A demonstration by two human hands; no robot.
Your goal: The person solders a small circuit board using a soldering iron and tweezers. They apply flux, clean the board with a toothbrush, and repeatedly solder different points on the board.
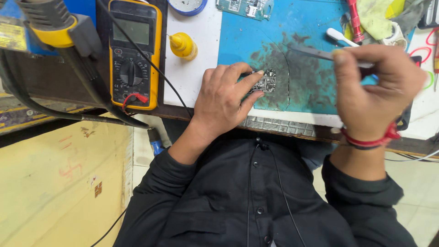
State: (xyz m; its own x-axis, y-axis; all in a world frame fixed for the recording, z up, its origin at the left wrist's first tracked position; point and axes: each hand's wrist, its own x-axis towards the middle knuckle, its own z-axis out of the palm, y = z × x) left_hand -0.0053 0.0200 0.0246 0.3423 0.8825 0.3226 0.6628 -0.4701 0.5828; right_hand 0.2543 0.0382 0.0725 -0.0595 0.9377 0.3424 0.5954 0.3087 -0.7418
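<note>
While our left hand [224, 98] presses down on the small circuit board [265, 82], we keep it pinned flat on the stained blue mat [297, 27] near the front edge of the counter [192, 77], thumb and forefinger closed against the board's left side. We judge the board light, stiff and fragile, crowded with tiny parts, so it is best held by its bare edges and not by its face. Our right hand [372, 89] hovers above and to the right of it, wrist bent inward, its grip pinched together on a pair of metal tweezers [315, 52] whose tips slant toward the board without touching it. Both forearms come up from our dark sleeves, the left resting on the counter's edge, the right raised clear. A yellow meter [135, 50] and a small yellow bottle [184, 45] stand well to the left.
</note>
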